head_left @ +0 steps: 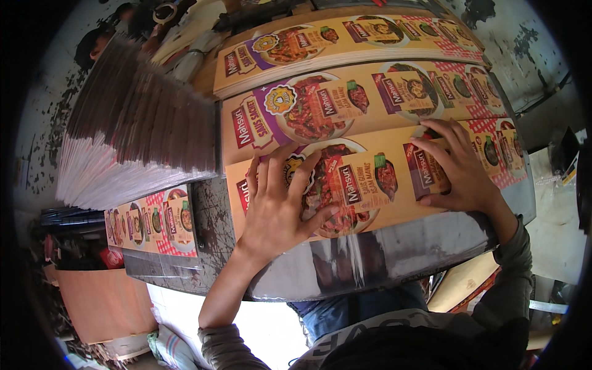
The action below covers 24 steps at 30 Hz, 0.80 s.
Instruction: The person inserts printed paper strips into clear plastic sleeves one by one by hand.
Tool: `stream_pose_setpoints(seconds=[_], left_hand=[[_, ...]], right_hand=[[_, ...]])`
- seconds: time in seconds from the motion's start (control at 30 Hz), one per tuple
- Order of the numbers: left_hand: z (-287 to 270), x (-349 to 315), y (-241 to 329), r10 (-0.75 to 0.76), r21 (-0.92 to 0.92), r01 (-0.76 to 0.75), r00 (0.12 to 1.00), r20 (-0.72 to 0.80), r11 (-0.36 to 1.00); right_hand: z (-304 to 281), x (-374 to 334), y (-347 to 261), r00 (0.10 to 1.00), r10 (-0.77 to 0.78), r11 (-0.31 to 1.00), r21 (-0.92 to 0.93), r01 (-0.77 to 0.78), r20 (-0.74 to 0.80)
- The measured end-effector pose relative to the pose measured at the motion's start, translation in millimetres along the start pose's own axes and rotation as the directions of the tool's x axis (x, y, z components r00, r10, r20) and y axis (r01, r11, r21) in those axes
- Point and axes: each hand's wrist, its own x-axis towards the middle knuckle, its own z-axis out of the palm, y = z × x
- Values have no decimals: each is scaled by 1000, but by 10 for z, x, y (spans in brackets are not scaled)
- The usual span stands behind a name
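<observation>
- Printed card (385,206): flat, long and rectangular, with a smooth surface; position: front of the table (211,216), along its near edge, below two card rows.
- Table: dark top, scuffed and scratched at left; its front edge carries a glossy strip (407,246) that reflects light.
- Middle card row (364,102) and rear card row (345,48): same print; the rear one shows layered edges.
- Sheet stack (139,123): tall, at left, with many thin edges fanned, dark above and whitish below.
- Printed card, appearance: orange-yellow ground, round food-dish pictures, purple patches, red-and-white checks at right.
- Left hand (277,200): on the card's left part; fingers spread, thumb apart.
- Right hand (459,172): on the card's right part; fingers bent and slightly spread, thumb apart, pinching nothing.
</observation>
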Motion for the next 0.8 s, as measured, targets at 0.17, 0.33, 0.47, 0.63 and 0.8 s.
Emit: stream_pose_setpoints(seconds=[0.17, 0.33, 0.47, 0.63, 0.8], left_hand=[[21, -15, -13, -3, -14, 3, 1000, -20, 1000], [48, -29, -42, 14, -4, -14, 999, -47, 1000], [55, -25, -39, 3, -38, -5, 998, -69, 999], [58, -26, -38, -13, -64, 8, 997, -80, 998], [23, -10, -17, 1, -66, -6, 997, -74, 998]], right_hand=[[-14, -17, -4, 1000, 7, 1000, 0, -7, -11], [-2, -25, 7, 1000, 12, 1000, 13, -12, -13], [12, -42, 25, 1000, 7, 1000, 13, -7, -12], [7, -36, 23, 1000, 4, 1000, 23, -4, 1], [7, -32, 10, 999, 7, 998, 65, -5, -38]])
